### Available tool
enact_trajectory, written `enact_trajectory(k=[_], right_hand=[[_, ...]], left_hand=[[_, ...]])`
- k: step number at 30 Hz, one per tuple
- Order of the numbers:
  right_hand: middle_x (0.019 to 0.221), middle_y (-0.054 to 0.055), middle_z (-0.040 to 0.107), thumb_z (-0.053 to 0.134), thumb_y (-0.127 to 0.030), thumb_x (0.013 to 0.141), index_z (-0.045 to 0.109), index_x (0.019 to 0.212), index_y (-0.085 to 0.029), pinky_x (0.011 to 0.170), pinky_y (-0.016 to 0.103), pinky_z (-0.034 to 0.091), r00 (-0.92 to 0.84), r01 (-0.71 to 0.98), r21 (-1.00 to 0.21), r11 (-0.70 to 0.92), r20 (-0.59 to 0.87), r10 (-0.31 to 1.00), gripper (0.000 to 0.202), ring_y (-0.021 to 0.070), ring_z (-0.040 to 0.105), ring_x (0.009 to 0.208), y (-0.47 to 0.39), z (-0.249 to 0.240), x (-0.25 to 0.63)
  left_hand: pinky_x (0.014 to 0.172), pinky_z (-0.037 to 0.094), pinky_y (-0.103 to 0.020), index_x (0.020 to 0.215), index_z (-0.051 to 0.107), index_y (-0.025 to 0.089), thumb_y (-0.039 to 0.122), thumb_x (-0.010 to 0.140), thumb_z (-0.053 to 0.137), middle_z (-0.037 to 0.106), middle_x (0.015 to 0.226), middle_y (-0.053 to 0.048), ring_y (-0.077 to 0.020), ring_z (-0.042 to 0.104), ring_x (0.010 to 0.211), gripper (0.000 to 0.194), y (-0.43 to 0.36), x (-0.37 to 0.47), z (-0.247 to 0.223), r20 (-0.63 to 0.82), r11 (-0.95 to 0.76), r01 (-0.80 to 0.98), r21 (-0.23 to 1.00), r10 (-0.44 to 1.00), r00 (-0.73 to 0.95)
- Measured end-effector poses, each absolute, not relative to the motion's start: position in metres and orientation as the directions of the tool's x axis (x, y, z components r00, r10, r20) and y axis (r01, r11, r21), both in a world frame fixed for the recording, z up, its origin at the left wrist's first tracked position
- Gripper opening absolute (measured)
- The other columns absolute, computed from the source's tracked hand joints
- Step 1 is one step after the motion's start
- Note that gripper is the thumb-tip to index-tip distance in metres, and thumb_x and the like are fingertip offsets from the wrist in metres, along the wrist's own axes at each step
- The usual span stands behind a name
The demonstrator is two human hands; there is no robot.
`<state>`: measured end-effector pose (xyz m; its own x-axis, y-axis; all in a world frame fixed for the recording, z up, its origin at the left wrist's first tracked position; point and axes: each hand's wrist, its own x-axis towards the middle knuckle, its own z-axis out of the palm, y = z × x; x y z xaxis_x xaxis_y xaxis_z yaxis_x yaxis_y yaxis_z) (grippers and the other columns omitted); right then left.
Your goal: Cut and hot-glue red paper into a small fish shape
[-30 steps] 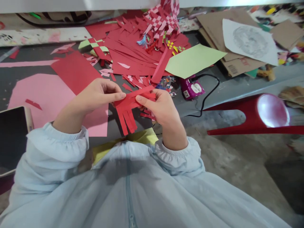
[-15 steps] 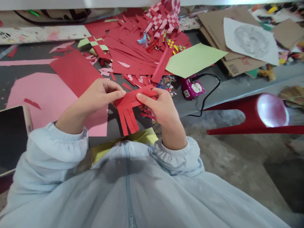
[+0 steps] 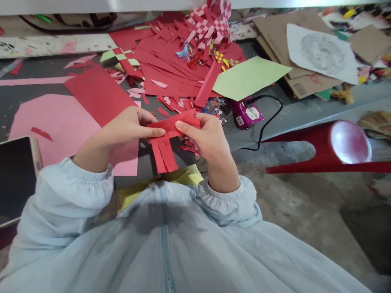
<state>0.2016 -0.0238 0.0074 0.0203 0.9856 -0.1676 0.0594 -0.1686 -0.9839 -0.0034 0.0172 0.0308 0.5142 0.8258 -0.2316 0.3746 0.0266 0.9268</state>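
Note:
Red paper strips (image 3: 165, 152), crossing one another, are held in front of my chest. Several strips hang down from the piece, and others run sideways between my hands. My left hand (image 3: 126, 126) pinches the piece at its left part, with the thumb on top. At the right part, my right hand (image 3: 207, 134) grips it with the thumb lying over the strips. The fingers beneath the paper are mostly hidden. A pink sheet (image 3: 55, 118) and a red sheet (image 3: 97, 93) lie on the table beyond my left hand.
Red paper (image 3: 174, 73) and scraps are heaped behind my hands. A light green sheet (image 3: 250, 77), a purple box (image 3: 249, 114) with a black cable, and cardboard (image 3: 299, 87) lie to the right. A tablet-like device (image 3: 15, 179) is at left; a red lamp-like object (image 3: 324, 142) is at right.
My left thumb has moved slightly down and right on the red piece. The hanging strips have drawn closer together. My right hand has hardly moved.

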Motion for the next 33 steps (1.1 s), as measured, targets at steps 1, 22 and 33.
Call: enact_trajectory(k=[1, 22, 33], right_hand=[[0.058, -0.003, 0.063, 0.083, -0.044, 0.068, 0.064, 0.067, -0.021, 0.045, 0.023, 0.047, 0.020, 0.058, -0.983, -0.173, -0.173, 0.985, 0.030, 0.0107, 0.057, 0.051, -0.0238, 0.0079, 0.2016], [0.060, -0.004, 0.065, 0.087, -0.050, 0.060, 0.073, 0.072, -0.021, 0.054, 0.024, 0.053, -0.002, -0.048, -0.990, -0.133, -0.133, 0.991, 0.034, 0.0091, 0.058, 0.053, -0.0215, 0.0099, 0.2072], [0.056, -0.004, 0.064, 0.086, -0.043, 0.062, 0.072, 0.066, -0.020, 0.049, 0.021, 0.048, 0.005, -0.030, -0.990, -0.140, -0.141, 0.990, 0.027, 0.0074, 0.054, 0.049, -0.0213, 0.0100, 0.2101]], left_hand=[[0.049, 0.037, -0.020, 0.063, 0.073, 0.016, 0.041, 0.068, 0.077, 0.061, 0.056, 0.001, -0.0085, 0.052, 0.052, 0.025, 0.0172, -0.0031, 0.0308, -0.233, 0.036, 0.364, 0.931, 0.826, 0.514], [0.052, 0.041, -0.023, 0.068, 0.075, 0.017, 0.042, 0.066, 0.079, 0.065, 0.061, -0.001, -0.0119, 0.058, 0.057, 0.025, 0.0194, -0.0049, 0.0224, -0.228, 0.056, 0.347, 0.936, 0.848, 0.478], [0.053, 0.041, -0.023, 0.070, 0.075, 0.017, 0.038, 0.067, 0.079, 0.066, 0.062, 0.000, -0.0116, 0.059, 0.058, 0.021, 0.0178, -0.0045, 0.0258, -0.205, 0.043, 0.338, 0.940, 0.863, 0.461]])
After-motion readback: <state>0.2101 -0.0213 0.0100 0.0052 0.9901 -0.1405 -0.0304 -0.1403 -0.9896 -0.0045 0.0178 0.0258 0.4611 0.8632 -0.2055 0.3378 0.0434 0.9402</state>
